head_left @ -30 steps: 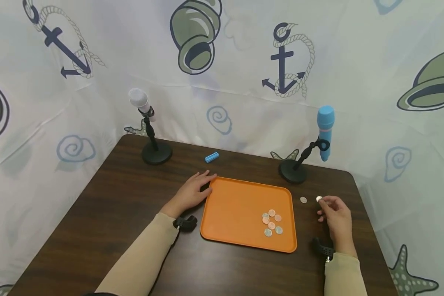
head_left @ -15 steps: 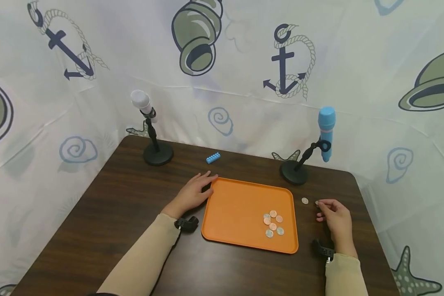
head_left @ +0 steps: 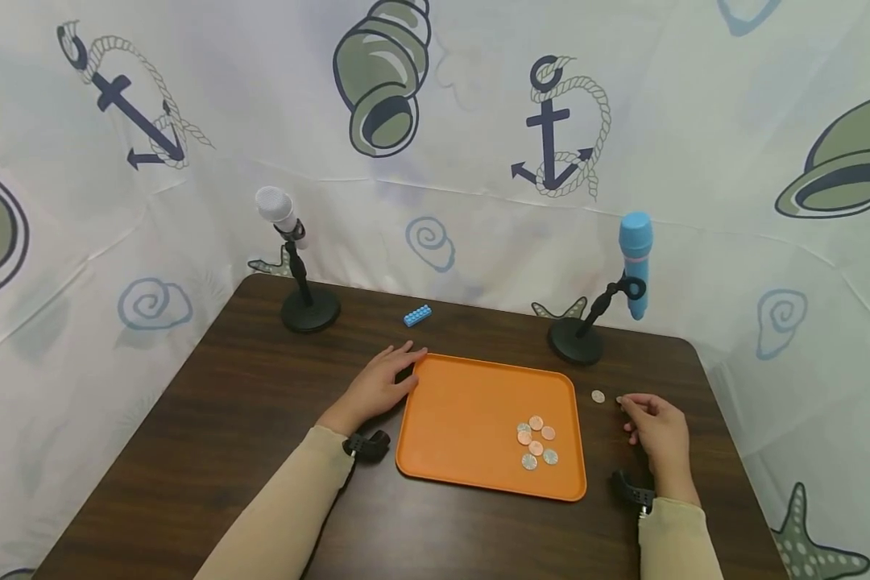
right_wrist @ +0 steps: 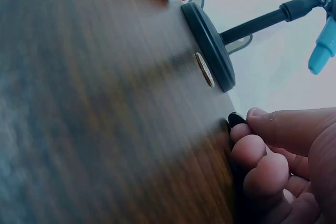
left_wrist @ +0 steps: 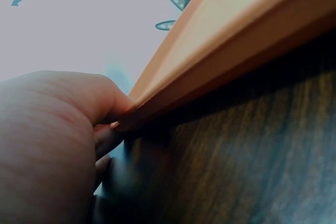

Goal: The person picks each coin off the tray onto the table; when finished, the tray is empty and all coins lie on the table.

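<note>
My right hand (head_left: 658,431), at the right of the table, pinches a coin (right_wrist: 236,119) between thumb and fingertips; it looks dark in the right wrist view. Another silvery coin (head_left: 598,396) lies flat on the wood between that hand and the orange tray (head_left: 471,403). Several copper and silver coins (head_left: 536,448) lie in the tray's right part, some touching or overlapping. At the tray's far left corner, my left hand (head_left: 377,387) rests with fingers fairly straight, thumb and a fingertip touching the rim. The left wrist view shows the thumb (left_wrist: 113,98) against the tray's edge.
A black stand (head_left: 577,340) holding a blue microphone (head_left: 636,262) stands behind the loose coin. Another stand (head_left: 309,308) with a white microphone (head_left: 276,206) is at the back left. A blue toy brick (head_left: 416,315) lies near the table's back edge (head_left: 478,306).
The coin at my right fingertips showed a bright face one second ago; now it is seen nearly edge-on, pinched. My left hand and the tray have stayed put; the head view shifted slightly.
</note>
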